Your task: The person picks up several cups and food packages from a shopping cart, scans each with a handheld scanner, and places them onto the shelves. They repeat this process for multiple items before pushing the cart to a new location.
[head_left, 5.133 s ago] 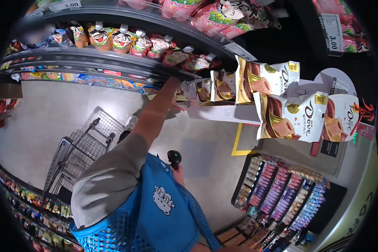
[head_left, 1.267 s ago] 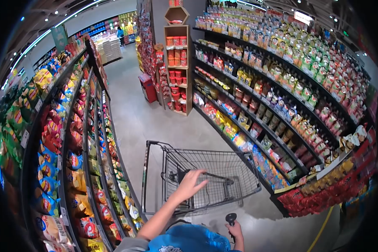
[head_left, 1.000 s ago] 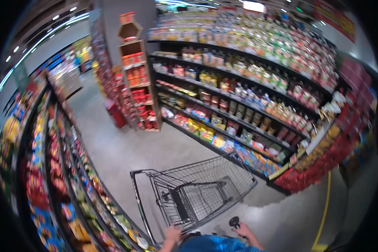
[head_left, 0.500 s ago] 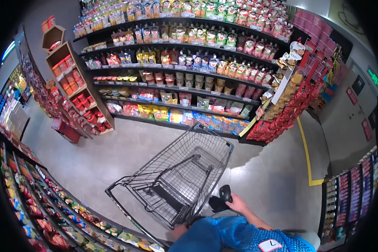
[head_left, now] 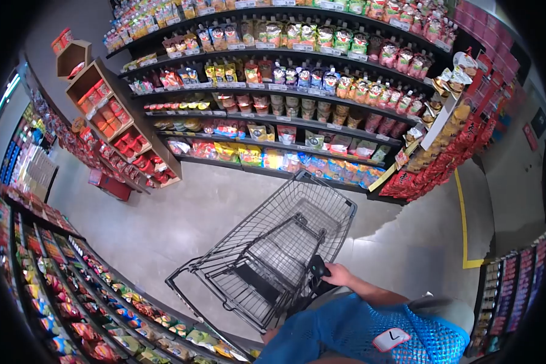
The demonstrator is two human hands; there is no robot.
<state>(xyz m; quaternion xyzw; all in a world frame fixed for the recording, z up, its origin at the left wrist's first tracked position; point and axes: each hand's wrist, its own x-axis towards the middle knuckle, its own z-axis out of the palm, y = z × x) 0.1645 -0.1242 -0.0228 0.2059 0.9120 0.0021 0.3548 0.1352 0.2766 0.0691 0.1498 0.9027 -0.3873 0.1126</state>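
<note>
A dark grey wire shopping cart [head_left: 267,255] stands in front of me, its basket holding nothing that I can see. My right hand [head_left: 338,275] is closed around a small black object [head_left: 317,266] with a rounded end, whose exact kind I cannot make out. That object overlaps the cart's near right side in view. Low by the cart's near corner is my left hand [head_left: 270,335], mostly covered by the blue sleeve; its fingers are hidden. The cart handle [head_left: 191,300] runs along the cart's left end.
Curved shelves [head_left: 273,124] of pouches, cups and bags span the far side. A wooden display [head_left: 118,127] with red packs stands left, a red packet rack [head_left: 443,151] right. Snack shelves [head_left: 103,303] line the near left. Grey floor [head_left: 188,206] surrounds the cart.
The view has shifted, so shelves and cart appear farther right. My right hand has brought the black object up and closer, to overlap the cart's side. My left hand stays near the cart's corner.
</note>
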